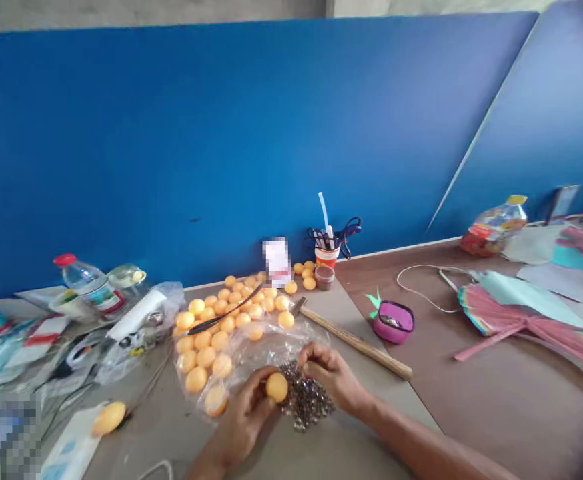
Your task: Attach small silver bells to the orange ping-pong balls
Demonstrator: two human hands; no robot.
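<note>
Left hand (244, 417) pinched an orange ball (277, 387) at fingertips; light, smooth, likely dentable, so best held around its middle. Right hand (329, 373) closed on small metal pieces (305, 400) just beside it.

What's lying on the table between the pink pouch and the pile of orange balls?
In the head view, a wooden-handled hammer lies slantwise between the pink pouch and the orange balls, its head end toward the balls.
</note>
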